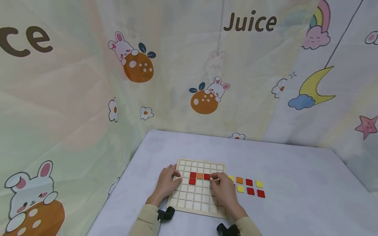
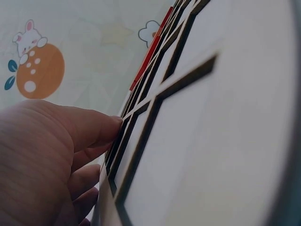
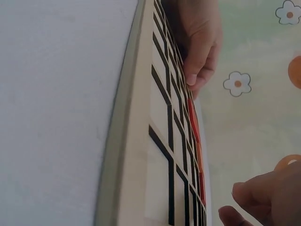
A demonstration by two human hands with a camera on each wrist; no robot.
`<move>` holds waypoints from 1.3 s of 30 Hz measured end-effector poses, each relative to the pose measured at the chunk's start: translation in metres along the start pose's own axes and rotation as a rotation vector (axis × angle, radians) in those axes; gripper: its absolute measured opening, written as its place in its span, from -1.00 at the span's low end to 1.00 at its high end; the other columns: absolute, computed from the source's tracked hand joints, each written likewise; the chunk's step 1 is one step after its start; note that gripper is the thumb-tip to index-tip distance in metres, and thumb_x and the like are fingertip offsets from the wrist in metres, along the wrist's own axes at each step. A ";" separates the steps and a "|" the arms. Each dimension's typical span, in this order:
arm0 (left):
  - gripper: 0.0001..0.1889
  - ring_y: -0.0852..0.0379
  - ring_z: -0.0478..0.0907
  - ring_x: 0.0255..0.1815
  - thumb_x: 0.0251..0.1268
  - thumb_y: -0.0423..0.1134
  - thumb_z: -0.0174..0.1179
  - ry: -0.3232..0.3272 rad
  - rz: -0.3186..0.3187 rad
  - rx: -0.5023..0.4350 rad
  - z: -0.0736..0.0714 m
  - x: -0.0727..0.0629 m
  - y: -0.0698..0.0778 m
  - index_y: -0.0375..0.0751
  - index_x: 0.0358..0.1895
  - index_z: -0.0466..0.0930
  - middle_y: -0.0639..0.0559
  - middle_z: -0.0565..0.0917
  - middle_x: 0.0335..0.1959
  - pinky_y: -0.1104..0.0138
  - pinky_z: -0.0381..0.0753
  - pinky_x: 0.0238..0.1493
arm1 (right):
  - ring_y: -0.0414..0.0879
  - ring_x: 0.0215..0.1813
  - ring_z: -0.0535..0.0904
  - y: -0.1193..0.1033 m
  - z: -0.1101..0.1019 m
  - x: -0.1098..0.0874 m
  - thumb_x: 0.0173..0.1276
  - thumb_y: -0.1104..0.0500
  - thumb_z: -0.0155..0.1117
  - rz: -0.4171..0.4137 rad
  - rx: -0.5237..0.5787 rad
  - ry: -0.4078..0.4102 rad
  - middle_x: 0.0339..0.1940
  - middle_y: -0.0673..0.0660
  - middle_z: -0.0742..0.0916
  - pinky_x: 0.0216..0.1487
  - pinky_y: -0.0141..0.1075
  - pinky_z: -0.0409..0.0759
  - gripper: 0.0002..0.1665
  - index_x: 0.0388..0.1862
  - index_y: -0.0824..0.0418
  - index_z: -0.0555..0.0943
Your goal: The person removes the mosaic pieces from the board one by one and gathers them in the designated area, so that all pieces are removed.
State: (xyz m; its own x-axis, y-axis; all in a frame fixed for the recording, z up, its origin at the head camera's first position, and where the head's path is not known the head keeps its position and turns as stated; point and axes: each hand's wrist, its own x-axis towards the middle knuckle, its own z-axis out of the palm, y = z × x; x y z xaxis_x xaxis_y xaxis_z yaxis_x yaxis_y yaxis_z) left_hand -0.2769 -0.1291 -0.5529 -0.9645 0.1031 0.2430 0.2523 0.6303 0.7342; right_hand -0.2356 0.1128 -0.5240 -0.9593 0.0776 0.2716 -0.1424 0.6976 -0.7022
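Observation:
A wooden grid board (image 1: 197,206) lies on the table, with three red tiles (image 1: 192,181) and one orange tile (image 1: 199,176) in its upper middle cells. My left hand (image 1: 166,183) grips the board's left edge; in the left wrist view its thumb (image 2: 101,125) reaches onto the grid and the other fingers bend along the side. Over the board's right part is my right hand (image 1: 224,190), its bent fingertips close beside the right-hand red tile. The right wrist view has its thumb and finger (image 3: 256,193) apart, with no tile showing between them.
Right of the board lie loose tiles in two rows: several red tiles (image 1: 250,191), yellow tiles (image 1: 259,184) and an orange tile (image 1: 239,180). My right hand partly covers the row ends. A white cloth covers the table (image 1: 295,183), and a printed curtain (image 1: 177,65) rises behind it.

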 end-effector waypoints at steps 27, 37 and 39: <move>-0.89 -0.25 0.19 0.47 0.15 -0.31 0.32 0.012 -0.002 0.001 0.002 0.000 -0.001 -0.06 -0.37 0.56 -0.27 0.43 0.35 -0.10 -0.07 0.53 | -0.09 -0.23 0.51 0.004 0.020 0.024 0.21 0.14 0.45 0.019 -0.139 -0.095 -0.22 0.03 0.62 -0.09 -0.18 0.62 -0.76 -0.14 0.14 0.71; -0.88 -0.23 0.19 0.48 0.15 -0.30 0.33 0.015 -0.009 0.002 0.002 0.001 -0.002 -0.05 -0.37 0.55 -0.25 0.44 0.35 -0.09 -0.07 0.53 | -0.09 -0.22 0.50 0.004 0.020 0.024 0.18 0.13 0.48 0.011 -0.127 -0.113 -0.22 0.02 0.60 -0.10 -0.17 0.60 -0.73 -0.15 0.11 0.66; -0.88 -0.23 0.19 0.48 0.15 -0.29 0.34 0.014 -0.012 0.002 0.001 0.001 -0.002 -0.05 -0.37 0.55 -0.25 0.43 0.35 -0.09 -0.08 0.53 | -0.10 -0.21 0.51 0.004 0.020 0.024 0.18 0.13 0.48 0.000 -0.119 -0.108 -0.21 0.01 0.60 -0.08 -0.16 0.61 -0.72 -0.15 0.11 0.65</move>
State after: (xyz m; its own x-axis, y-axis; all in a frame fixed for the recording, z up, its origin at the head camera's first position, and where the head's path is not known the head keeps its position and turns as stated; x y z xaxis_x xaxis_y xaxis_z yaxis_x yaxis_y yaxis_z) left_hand -0.2781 -0.1290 -0.5548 -0.9662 0.0848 0.2436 0.2411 0.6327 0.7359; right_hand -0.2642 0.1035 -0.5333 -0.9808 0.0049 0.1948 -0.1188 0.7773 -0.6178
